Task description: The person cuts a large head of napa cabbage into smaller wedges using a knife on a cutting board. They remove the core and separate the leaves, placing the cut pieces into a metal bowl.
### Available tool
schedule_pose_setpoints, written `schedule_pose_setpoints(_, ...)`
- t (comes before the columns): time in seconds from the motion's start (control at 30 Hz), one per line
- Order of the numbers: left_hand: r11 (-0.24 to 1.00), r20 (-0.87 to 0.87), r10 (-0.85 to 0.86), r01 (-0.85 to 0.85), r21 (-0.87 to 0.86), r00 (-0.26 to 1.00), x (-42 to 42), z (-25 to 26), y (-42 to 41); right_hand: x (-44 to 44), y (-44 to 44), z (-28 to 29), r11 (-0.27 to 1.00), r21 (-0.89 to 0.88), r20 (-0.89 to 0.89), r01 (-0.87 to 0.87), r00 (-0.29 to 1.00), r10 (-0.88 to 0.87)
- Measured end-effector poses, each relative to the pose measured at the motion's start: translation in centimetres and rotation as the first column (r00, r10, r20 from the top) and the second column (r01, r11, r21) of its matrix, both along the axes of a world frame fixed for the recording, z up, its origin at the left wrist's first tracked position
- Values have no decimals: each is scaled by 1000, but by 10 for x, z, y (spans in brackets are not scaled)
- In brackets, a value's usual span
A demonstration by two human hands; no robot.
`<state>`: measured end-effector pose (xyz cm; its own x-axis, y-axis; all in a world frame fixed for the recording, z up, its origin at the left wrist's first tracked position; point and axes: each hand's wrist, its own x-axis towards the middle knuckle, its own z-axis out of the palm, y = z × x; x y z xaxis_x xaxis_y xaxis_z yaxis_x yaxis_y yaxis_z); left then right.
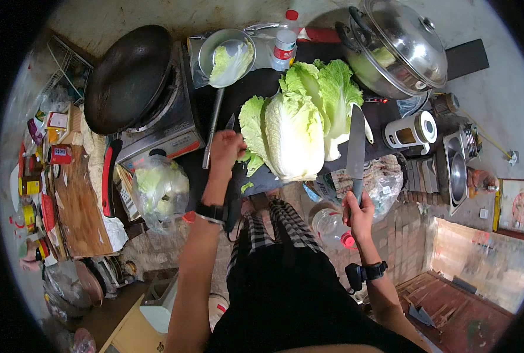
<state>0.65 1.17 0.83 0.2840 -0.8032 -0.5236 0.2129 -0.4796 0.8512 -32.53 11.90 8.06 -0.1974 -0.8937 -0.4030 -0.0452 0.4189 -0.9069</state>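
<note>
A kitchen knife (356, 145) with a grey handle points away from me, my right hand (358, 211) closed around the handle. The blade's tip overlaps the pale rib of a loose leaf in this view; whether they touch is unclear. A napa cabbage (293, 137) lies on the dark tabletop (262, 189), with loose leaves (339, 97) behind it and at its sides. My left hand (226, 150) has curled fingers beside the left leaf (254, 121). Whether it pinches anything cannot be seen. A small pointed blade (230, 122) shows just beyond that hand.
Left of the cabbage are a long-handled ladle (221, 99) with a leaf piece, a wok (127, 79) on a gas stove (165, 128), and a bagged cabbage (161, 189). A lidded steel pot (398, 48), a plastic bottle (285, 42) and a white jug (411, 132) stand behind and right.
</note>
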Motion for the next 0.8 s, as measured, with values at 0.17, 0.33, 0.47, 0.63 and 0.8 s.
schedule_pose_setpoints(0.17, 907, -198, -329, 367, 208, 924, -26, -7, 48, 14, -14, 0, 999, -10, 0, -52, 999, 52)
schedule_pose_setpoints(0.33, 871, -279, -408, 462, 165, 869, -57, -30, 58, 27, -28, -2, 996, -40, -69, -86, 994, 83)
schedule_pose_setpoints(0.47, 905, -480, -303, 406, 127, 824, -71, -42, 59, 30, -33, -6, 995, -31, -72, -93, 993, 91)
schedule_pose_setpoints(0.63, 959, -692, -162, 277, 57, 703, -85, -63, 64, 46, -47, -10, 988, -128, -185, -91, 980, 66)
schedule_pose_setpoints(0.8, 983, -803, -86, 179, 27, 590, -100, -67, 57, 64, -72, -22, 920, -296, -458, -256, 883, 98)
